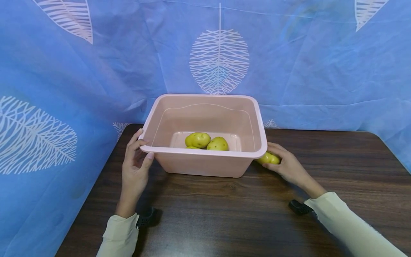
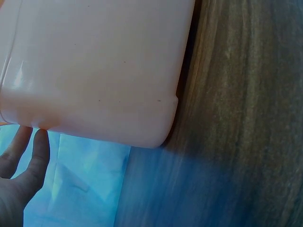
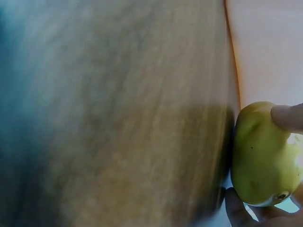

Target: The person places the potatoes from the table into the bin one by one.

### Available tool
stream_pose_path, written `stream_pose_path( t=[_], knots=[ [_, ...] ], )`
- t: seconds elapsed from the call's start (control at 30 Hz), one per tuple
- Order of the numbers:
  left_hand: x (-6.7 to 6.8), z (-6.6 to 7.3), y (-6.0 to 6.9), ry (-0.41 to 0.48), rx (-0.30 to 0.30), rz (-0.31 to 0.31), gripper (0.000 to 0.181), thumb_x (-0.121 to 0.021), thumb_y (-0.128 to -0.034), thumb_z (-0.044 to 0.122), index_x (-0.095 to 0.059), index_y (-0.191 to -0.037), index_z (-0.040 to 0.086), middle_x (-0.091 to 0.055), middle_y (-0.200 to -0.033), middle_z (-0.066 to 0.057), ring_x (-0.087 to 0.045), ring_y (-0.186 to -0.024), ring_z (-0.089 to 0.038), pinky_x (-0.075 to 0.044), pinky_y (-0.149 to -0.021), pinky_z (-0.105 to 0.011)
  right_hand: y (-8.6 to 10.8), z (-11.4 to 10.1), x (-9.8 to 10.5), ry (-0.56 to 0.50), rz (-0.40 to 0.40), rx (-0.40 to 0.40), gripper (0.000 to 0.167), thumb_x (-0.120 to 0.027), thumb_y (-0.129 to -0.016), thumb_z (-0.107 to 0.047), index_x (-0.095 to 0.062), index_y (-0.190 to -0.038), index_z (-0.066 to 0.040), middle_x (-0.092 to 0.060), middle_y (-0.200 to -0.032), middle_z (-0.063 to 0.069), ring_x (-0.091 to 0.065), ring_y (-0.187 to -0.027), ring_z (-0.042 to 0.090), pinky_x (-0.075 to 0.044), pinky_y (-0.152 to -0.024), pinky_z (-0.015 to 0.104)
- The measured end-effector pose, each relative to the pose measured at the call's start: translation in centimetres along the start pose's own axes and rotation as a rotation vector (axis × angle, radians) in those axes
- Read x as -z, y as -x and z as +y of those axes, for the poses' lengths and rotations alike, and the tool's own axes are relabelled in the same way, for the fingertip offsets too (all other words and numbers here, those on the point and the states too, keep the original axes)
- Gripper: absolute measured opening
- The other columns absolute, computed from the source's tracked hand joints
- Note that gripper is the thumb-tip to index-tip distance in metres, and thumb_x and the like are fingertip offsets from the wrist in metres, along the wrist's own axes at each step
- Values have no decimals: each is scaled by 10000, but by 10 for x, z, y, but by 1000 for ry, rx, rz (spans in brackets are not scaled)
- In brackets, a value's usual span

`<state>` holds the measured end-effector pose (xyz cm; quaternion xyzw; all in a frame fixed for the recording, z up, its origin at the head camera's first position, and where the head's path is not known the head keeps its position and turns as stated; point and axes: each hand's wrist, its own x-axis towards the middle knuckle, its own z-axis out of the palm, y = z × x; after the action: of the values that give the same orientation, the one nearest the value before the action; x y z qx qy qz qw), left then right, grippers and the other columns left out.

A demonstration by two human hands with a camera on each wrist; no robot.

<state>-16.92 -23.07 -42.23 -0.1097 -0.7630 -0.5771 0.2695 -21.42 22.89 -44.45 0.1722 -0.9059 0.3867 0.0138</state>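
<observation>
A pink plastic basin (image 1: 205, 164) stands on the table, and several yellow potatoes (image 1: 217, 144) lie on its floor, partly hidden by the front rim. My left hand (image 1: 135, 171) holds the basin's left front corner, thumb in front and fingers about the rim. In the left wrist view, two fingers (image 2: 40, 151) touch the basin's side. Beside the basin's right wall, my right hand (image 1: 289, 166) grips another potato (image 1: 270, 158) between thumb and fingers, low at the tabletop. The right wrist view shows this potato (image 3: 262, 156) close to the basin's wall.
The dark wooden table (image 1: 224, 214) reaches out in front of and to the right of the basin. Behind it and along the left hangs a blue cloth (image 1: 128, 71) with white leaf prints. Each wrist wears a black strap (image 1: 300, 207).
</observation>
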Motion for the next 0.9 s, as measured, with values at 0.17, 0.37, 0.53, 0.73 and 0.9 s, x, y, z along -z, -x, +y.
stream_pose_path(
  t=[0.17, 0.37, 0.53, 0.73, 0.9],
  knots=[
    [-1, -1, 0, 6, -13, -3, 367, -636, -993, -38, -542, -1347, -17, -373, -1682, -29, -447, -1474, -306, -446, -1078, -228, 1, 0, 4, 4, -5, -19, 538, -766, -924, -65, -601, -1432, -4, -485, -1562, 253, -489, -1376, 487, -426, -1005, 564],
    [-2, -2, 0, 22, -30, -9, 360, -632, -995, -43, -538, -1342, -26, -370, -1680, -29, -444, -1471, -299, -459, -1068, -211, 6, 1, 7, -35, 13, -21, 509, -759, -945, -100, -620, -1432, -46, -513, -1550, 207, -479, -1393, 432, -413, -991, 366],
    [-1, -3, 0, 44, -20, -12, 362, -624, -1001, -42, -531, -1351, -33, -360, -1682, -13, -450, -1460, -311, -482, -1047, -202, 9, 3, 7, -56, 54, -9, 484, -769, -956, -149, -644, -1423, -121, -545, -1531, 126, -480, -1379, 160, -384, -980, 216],
    [-1, -2, 0, 54, -13, -9, 370, -627, -999, -42, -530, -1356, -36, -361, -1681, -4, -456, -1453, -316, -482, -1049, -204, 12, 2, 8, -71, 78, -10, 463, -784, -949, -175, -668, -1398, -166, -560, -1522, 96, -401, -1297, -138, -353, -993, 182],
    [-1, -3, 0, 60, -16, -6, 379, -632, -992, -49, -531, -1357, -36, -364, -1679, -16, -467, -1444, -317, -480, -1054, -205, 15, -1, 13, -72, 87, -25, 462, -790, -946, -188, -670, -1392, -174, -553, -1537, 87, -391, -1293, -144, -345, -986, 205]
  ],
)
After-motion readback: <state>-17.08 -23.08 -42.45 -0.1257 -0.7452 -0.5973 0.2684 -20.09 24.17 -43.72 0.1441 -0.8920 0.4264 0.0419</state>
